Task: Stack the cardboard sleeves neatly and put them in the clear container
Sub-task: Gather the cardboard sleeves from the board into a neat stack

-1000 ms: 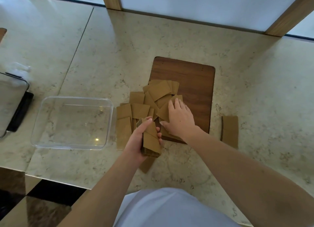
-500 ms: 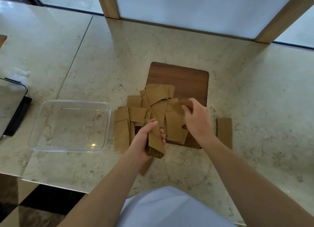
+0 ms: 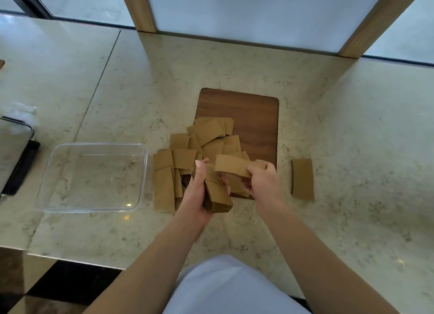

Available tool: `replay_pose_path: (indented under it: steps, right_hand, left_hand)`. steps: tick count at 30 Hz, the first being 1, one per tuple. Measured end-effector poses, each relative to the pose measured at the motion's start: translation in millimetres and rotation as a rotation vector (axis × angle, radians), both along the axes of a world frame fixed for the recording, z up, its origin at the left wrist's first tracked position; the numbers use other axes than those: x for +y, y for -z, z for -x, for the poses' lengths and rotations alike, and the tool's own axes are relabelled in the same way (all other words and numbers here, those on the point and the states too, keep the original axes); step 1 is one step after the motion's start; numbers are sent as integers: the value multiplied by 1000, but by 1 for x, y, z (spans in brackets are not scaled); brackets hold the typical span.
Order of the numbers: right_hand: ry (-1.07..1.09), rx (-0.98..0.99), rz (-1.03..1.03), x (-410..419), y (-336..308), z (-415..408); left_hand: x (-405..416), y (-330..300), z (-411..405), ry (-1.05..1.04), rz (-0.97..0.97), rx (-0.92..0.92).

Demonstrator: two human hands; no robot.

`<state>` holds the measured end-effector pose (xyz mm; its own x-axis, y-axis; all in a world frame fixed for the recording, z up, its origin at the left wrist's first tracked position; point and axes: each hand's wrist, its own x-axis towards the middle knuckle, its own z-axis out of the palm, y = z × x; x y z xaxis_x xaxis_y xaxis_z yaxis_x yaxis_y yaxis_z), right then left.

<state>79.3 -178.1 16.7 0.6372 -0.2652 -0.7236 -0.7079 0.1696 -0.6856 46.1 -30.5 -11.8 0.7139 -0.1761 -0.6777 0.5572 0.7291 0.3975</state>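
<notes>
Now, right hand (image 3: 260, 180) pinching one sleeve (image 3: 231, 165): square it onto the stack (image 3: 217, 194) your left hand (image 3: 196, 191) clamps.

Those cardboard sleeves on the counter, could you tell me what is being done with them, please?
A person is gathering them into a stack. The left hand grips a stack of sleeves on edge, while the right hand holds a single sleeve just beside it. A loose pile lies across the wooden board and the counter, and one sleeve lies apart on the right. The clear container holds nothing yet.
</notes>
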Motion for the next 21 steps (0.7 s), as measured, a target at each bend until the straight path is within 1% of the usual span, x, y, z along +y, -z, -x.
replay_pose_path:
  steps: [1, 2, 4, 6, 9, 11, 12, 13, 15, 16, 18, 21]
  right_hand:
    - [-20, 25, 4, 6, 1, 6]
    - [-89, 37, 18, 12, 2, 14]
    - [-293, 53, 75, 25, 3, 29]
    - [-442, 51, 124, 32, 6, 40]
    - [-645, 46, 195, 27, 4, 38]
    - [-813, 31, 240, 16, 2, 30]
    - [-861, 32, 275, 10, 3, 25]
    - [-866, 35, 325, 4, 6, 20]
    - [-812, 25, 523, -4, 18, 9]
    - [-786, 21, 631, -6, 25, 5]
    - [-765, 14, 783, -3, 38, 0]
    - [-764, 14, 910, 6, 53, -2]
  left_hand:
    - [0, 1, -1, -7, -69, -21]
    - [-1, 1, -2, -6, -122, -41]
    - [0, 2, -4, -7, -168, -57]
    - [3, 6, -5, -24, -213, -44]
    - [10, 14, -2, -57, -159, -36]
    - [14, 16, -1, -79, -124, -4]
    - [15, 15, -2, -99, -82, 13]
    - [16, 15, -2, -120, -24, 24]
    - [18, 14, -3, -131, 67, 44]
    - [19, 14, -4, -125, 84, 53]
    - [19, 16, -5, -118, 92, 69]
    - [18, 16, -7, -110, 115, 96]
